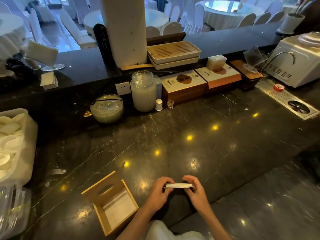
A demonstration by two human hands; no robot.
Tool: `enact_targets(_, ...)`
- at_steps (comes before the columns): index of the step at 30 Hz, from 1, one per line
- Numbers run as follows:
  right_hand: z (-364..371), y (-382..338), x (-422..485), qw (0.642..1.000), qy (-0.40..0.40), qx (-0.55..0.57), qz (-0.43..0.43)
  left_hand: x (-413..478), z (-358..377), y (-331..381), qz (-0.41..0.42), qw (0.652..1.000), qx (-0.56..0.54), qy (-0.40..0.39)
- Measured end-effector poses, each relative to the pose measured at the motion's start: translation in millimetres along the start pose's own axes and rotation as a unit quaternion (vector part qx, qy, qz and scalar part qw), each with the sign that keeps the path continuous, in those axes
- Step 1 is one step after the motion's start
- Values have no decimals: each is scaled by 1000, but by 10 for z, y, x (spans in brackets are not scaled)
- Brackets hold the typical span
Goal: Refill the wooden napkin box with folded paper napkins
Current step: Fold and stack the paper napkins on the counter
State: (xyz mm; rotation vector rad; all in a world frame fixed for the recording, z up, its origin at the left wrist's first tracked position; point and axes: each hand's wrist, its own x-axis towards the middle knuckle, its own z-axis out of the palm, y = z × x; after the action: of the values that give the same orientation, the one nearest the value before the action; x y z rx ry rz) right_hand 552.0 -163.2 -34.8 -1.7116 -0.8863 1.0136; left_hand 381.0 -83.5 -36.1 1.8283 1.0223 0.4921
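Beside the open wooden napkin box (110, 202), napkin stack (179, 185) between left hand (160, 191) and right hand (194, 189).

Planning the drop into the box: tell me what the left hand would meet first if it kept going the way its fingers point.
Its fingers point right, so the left hand meets the napkin stack it already grips, then the right hand. The wooden napkin box lies the opposite way.

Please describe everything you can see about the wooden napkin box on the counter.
The box is light wood, square, open on top. Its lid, with an oval slot, stands up along the far-left side. White napkins lie flat inside, well below the rim. It rests on the dark marble counter, near the front edge, turned at an angle. No hand touches it.
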Motion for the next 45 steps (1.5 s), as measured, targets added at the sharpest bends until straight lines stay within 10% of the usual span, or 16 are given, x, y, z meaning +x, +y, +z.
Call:
enact_targets(34,232,-97,38,995,-31,-88,-31,-68,89,-14,-78,992,-91,36)
enact_targets(45,298,-1015,296,873,-329,-347,-90,-347,-841,546,-100,992,75,-26)
